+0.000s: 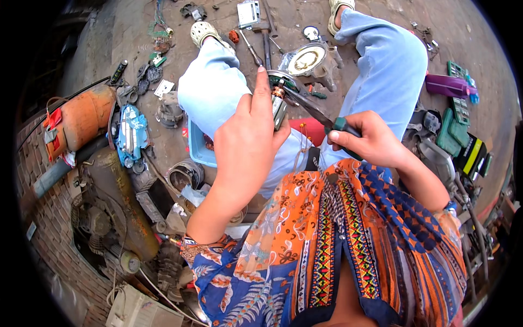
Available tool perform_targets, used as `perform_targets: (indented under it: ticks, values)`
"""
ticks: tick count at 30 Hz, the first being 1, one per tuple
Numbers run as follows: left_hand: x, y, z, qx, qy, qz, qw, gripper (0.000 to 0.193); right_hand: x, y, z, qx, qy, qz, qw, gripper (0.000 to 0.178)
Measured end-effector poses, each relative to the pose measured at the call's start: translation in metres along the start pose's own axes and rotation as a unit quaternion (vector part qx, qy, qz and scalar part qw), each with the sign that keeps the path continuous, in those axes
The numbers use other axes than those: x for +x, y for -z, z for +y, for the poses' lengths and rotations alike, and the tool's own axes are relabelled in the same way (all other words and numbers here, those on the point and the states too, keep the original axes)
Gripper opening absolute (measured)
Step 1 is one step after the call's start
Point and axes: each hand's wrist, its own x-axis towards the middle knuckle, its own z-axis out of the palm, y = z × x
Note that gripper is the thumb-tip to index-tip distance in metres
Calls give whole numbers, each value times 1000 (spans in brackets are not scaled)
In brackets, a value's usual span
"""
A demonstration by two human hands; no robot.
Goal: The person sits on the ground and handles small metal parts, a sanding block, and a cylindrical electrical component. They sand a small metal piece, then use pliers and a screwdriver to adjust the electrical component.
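My left hand (246, 143) is wrapped round a motor armature (279, 109) with a grey metal core and copper at its far end. The index finger stretches forward along it. My right hand (370, 139) is closed on the green-and-black grip of a long, tapered dark metal tool (313, 108), whose exact kind I cannot tell. Its tip reaches the copper end of the armature. Just beyond, a dark round metal part lies partly hidden behind my fingers. A hammer (266, 46) and a thin tool with a dark handle (252, 52) lie on the ground ahead.
Between my legs sits a motor part with a pale ring (306, 60). A blue plastic tray (201, 150) is by my left knee. Orange (90, 117) and rusty yellow cylinders (121, 201) stand left. At right lie a purple container (447, 86), green circuit boards and scrap metal.
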Motion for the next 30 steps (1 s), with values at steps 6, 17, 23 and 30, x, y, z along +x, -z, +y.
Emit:
perform_targets:
  ticks: [6, 17, 23, 30]
  values:
    - [-2, 1, -4, 1, -9, 3, 1000, 91, -2, -1, -10, 184, -25, -82, 979, 36]
    - [4, -3, -11, -53, 8, -30, 998, 75, 2, -6, 7, -155, 89, 83, 980, 36]
    - [9, -5, -5, -97, 23, -26, 995, 69, -2, -6, 9, 149, 8, -44, 988, 35]
    - [12, -5, 1, -185, 55, -1, 981, 57, 0, -12, 19, 356, 11, -111, 928, 41]
